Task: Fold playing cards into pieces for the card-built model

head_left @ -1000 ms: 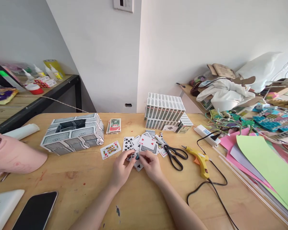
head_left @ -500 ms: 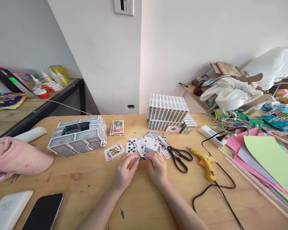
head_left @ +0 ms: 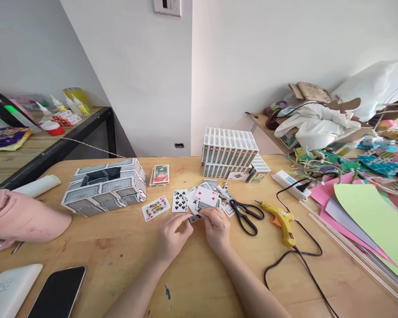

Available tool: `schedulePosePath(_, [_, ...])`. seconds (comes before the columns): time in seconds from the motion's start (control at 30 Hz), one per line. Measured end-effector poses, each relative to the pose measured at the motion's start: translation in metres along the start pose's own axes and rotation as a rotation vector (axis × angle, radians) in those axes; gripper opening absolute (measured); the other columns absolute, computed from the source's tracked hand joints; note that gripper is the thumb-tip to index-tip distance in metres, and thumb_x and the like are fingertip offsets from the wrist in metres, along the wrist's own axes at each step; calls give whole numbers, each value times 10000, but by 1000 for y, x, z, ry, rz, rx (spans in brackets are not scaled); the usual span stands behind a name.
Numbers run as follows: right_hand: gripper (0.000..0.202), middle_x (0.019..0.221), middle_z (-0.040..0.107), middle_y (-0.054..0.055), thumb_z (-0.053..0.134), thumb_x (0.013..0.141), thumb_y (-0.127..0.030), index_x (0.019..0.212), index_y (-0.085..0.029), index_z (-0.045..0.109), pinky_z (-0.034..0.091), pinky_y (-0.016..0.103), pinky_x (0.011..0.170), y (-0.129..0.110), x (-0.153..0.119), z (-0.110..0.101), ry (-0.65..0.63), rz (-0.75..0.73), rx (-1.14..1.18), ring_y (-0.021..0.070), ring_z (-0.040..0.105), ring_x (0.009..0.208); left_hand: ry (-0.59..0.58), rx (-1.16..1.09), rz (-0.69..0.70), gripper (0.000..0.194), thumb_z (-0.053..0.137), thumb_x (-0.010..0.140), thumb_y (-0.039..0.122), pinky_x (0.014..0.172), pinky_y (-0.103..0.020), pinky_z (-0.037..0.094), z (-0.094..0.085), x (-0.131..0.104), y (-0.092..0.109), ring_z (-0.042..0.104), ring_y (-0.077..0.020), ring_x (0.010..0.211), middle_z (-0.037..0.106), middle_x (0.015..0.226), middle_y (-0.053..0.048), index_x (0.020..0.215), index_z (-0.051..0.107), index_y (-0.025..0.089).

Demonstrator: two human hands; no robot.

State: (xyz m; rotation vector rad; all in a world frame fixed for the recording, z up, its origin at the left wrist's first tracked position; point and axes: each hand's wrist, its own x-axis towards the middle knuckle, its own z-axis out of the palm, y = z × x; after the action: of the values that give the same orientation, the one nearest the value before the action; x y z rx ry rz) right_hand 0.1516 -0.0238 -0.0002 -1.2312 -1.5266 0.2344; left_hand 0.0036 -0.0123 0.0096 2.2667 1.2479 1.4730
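Note:
Between my two hands is a small playing card (head_left: 194,218), seen partly edge-on and looking bent or folded. My left hand (head_left: 175,232) pinches its left end, and my right hand (head_left: 218,229) grips its right end with the fingertips. Just beyond the fingers lie loose playing cards: a two of hearts (head_left: 205,196) on top of a pile, a ten of spades (head_left: 179,201) and a king of hearts (head_left: 155,208). Black-handled scissors (head_left: 245,212) rest right of the pile, their blades over some cards.
A box covered in playing cards (head_left: 106,190) stands at left, near card packs (head_left: 160,174). Stacked card boxes (head_left: 228,150) stand at the back. On the right lie a yellow glue gun (head_left: 281,221) with its cord, a power strip (head_left: 291,184) and coloured paper (head_left: 368,221). A phone (head_left: 58,291) lies front left.
The card between my fingers has turned so that more of its face shows. My hands stay almost in place, while the whole view has shifted slightly.

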Motion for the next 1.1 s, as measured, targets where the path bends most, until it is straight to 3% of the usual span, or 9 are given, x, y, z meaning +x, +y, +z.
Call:
schedulePosePath(0.3, [132,759,666,41,510,854,-153,808,-213,618,473,326,672,0,0,0,-79,48,13,183,593,729,-58,-52,-101,88,558,777,146,714,-275,531,-1,1,3,659,-152,748,697,790,-27,815,627,186])
schedulePosePath(0.67, [126,774,690,49,528,841,-172,851,-210,648,494,328,682,1,4,-4,-114,-1,-28,186,626,739,-17,-24,-29,94,578,776,151,701,-269,547,1,-4,-6,669,-148,723,710,774,-41,802,662,183])
schedulePosePath(0.9, [202,837,724,40,511,827,-150,916,-227,676,493,380,856,1,5,-4,-96,-16,-45,186,666,789,3,-16,-53,115,576,782,150,715,-271,545,2,-2,-6,673,-147,733,712,794,-35,838,668,191])
schedulePosePath(1.1, [259,875,721,49,490,801,-127,964,-221,667,542,319,761,2,1,-3,-99,54,-41,193,667,853,-9,-24,-65,116,583,784,149,717,-262,540,2,-1,-7,672,-143,737,714,806,-29,853,667,190])
